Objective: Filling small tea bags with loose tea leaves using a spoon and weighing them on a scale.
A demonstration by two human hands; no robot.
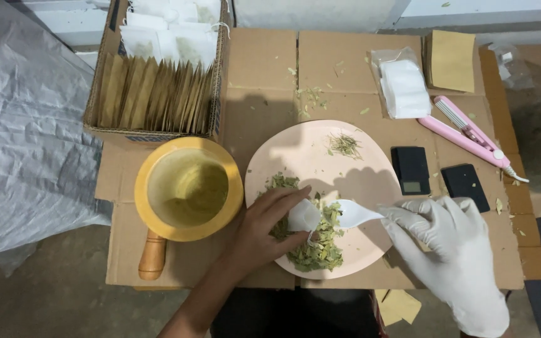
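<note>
While the bare left hand (pixel 269 228) pinches a small white bag (pixel 303 216) over the pink plate (pixel 302 156), its fingers curled shut around the bag's edge, the gloved right hand (pixel 449 241) grips the handle of a white spoon (pixel 353 214), whose bowl points toward nine o'clock at the bag's mouth. The dried leaves (pixel 320 245) lie heaped at the plate's six o'clock, just under both hands; a thinner tuft sits near one o'clock.

To do this well, I judge the bag's mouth should be held wide and kept low above the heap, so any spill lands back on the plate. The spoon is best loaded lightly and tipped slowly, since the crumbly flakes scatter easily, as the bits on the cardboard at twelve o'clock suggest.

At nine o'clock of the plate stands a yellow bowl (pixel 188 188); at three o'clock, a small black scale (pixel 411 169). Whether any leaves already sit inside the bag cannot be told.
</note>
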